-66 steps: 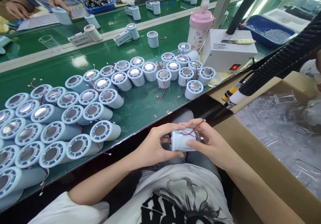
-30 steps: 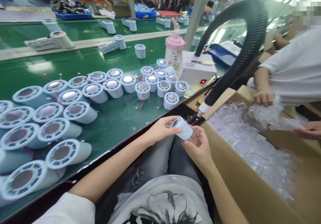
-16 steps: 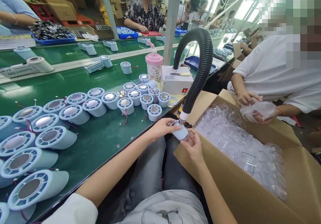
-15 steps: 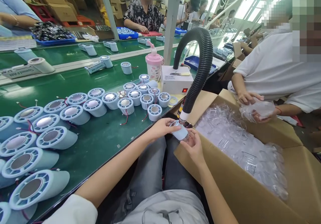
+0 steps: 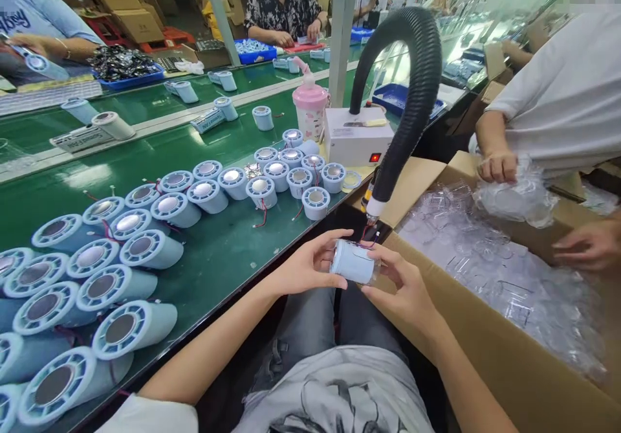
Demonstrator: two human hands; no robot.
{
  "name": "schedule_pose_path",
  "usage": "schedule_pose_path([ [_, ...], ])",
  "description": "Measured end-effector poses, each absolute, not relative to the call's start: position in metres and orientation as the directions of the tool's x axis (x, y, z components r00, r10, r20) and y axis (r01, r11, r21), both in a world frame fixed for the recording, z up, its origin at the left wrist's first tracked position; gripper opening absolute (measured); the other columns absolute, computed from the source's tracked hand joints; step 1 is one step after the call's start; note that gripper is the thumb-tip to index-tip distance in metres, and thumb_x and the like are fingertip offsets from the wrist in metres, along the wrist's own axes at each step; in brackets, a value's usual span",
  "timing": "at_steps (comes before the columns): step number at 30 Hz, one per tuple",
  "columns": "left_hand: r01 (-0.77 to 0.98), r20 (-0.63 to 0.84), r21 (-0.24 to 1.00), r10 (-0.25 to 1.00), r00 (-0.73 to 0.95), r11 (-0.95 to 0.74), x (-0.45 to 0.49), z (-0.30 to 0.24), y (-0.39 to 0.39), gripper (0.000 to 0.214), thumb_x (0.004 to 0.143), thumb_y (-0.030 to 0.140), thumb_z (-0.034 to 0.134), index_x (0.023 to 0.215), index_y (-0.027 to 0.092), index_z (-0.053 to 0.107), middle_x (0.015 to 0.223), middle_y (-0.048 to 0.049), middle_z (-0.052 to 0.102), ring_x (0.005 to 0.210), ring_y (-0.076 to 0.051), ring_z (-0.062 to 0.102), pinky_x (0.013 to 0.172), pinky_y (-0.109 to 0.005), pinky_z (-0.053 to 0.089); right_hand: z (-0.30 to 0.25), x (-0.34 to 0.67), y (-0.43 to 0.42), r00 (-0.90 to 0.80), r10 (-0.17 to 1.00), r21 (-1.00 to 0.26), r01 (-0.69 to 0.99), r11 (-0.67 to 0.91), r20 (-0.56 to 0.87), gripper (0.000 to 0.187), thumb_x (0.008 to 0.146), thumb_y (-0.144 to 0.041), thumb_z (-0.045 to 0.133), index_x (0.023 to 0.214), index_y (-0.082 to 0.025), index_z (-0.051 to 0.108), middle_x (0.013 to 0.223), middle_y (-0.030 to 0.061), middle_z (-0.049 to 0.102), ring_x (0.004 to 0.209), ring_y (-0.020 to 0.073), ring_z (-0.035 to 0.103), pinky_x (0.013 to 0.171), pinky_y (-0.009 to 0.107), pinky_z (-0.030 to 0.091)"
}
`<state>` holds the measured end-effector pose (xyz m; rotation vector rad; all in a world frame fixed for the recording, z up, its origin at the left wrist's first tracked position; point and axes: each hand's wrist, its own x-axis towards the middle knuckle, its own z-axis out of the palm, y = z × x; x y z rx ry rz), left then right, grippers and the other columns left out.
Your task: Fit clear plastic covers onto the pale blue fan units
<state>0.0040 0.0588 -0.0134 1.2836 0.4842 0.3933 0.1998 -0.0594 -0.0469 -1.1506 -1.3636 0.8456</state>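
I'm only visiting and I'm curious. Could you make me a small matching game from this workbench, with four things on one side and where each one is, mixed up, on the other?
Things
1. pink bottle
2. black hose
3. cardboard box
4. pale blue cylinder

Places
A. held between the left hand and the right hand
B. full of clear plastic pieces
C. standing on the green table beside the white unit
D. arching over, with its tip just above the two hands

Pairs: 1-C, 2-D, 3-B, 4-A
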Motion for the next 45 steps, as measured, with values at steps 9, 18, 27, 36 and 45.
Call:
schedule_pose_path([
  [9, -0.035, 0.010, 0.999, 0.595, 0.804, 0.031, -0.047, 0.004, 0.015, 0.075, 0.066, 0.020, 0.087, 0.135, 0.026, 0.058, 0.140, -0.0112, 0.058, 0.128, -0.029, 0.056, 0.105, -0.040, 0.048, -0.015, 0.183, -0.080, -0.159, 0.965, -0.932, 0.266, 0.244, 0.207, 0.049, 0.079, -0.024, 0.079, 0.123, -0.025, 0.057, 0.135, 0.0110, 0.062, 0.126, 0.0295, 0.059, 0.098, 0.042, 0.058],
  [18, -0.060, 0.136, 0.987, 0.571, 0.809, -0.150, -0.060, 0.018, 0.007, 0.075, 0.069, 0.021, 0.085, 0.138, 0.030, 0.056, 0.143, -0.0090, 0.056, 0.134, -0.029, 0.051, 0.107, -0.040, 0.048, 0.002, 0.176, -0.083, -0.213, 0.975, -0.993, 0.093, 0.079, 0.058, 0.050, 0.081, -0.023, 0.079, 0.125, -0.031, 0.056, 0.121, 0.0045, 0.064, 0.108, 0.0220, 0.066, 0.091, 0.033, 0.060],
  [27, -0.030, 0.139, 0.980, 0.567, 0.812, -0.197, -0.062, 0.018, 0.006, 0.075, 0.069, 0.020, 0.085, 0.138, 0.030, 0.056, 0.145, -0.0091, 0.054, 0.135, -0.029, 0.050, 0.109, -0.040, 0.046, 0.008, 0.174, -0.080, -0.270, 0.945, -0.964, -0.138, -0.226, -0.183, 0.045, 0.083, -0.033, 0.077, 0.121, -0.027, 0.054, 0.115, 0.0072, 0.066, 0.098, 0.0215, 0.067, 0.077, 0.030, 0.060],
  [36, 0.011, 0.126, 0.973, 0.573, 0.810, -0.229, -0.065, 0.018, 0.004, 0.072, 0.072, 0.023, 0.083, 0.138, 0.029, 0.056, 0.145, -0.0106, 0.054, 0.134, -0.030, 0.050, 0.106, -0.040, 0.049, 0.002, 0.166, -0.077, -0.303, 0.891, -0.837, -0.335, -0.433, -0.339, 0.037, 0.084, -0.044, 0.073, 0.108, -0.022, 0.055, 0.086, 0.0006, 0.068, 0.068, 0.0171, 0.070, 0.063, 0.030, 0.061],
  [45, -0.029, 0.138, 0.980, 0.562, 0.815, -0.199, -0.066, 0.017, 0.003, 0.074, 0.070, 0.017, 0.083, 0.137, 0.031, 0.056, 0.148, -0.0090, 0.051, 0.136, -0.029, 0.048, 0.106, -0.036, 0.048, 0.004, 0.159, -0.073, -0.366, 0.804, -0.724, -0.364, -0.586, -0.468, 0.049, 0.078, -0.066, 0.069, 0.081, -0.019, 0.057, 0.059, -0.0002, 0.067, 0.049, 0.0129, 0.066, 0.042, 0.016, 0.051],
])
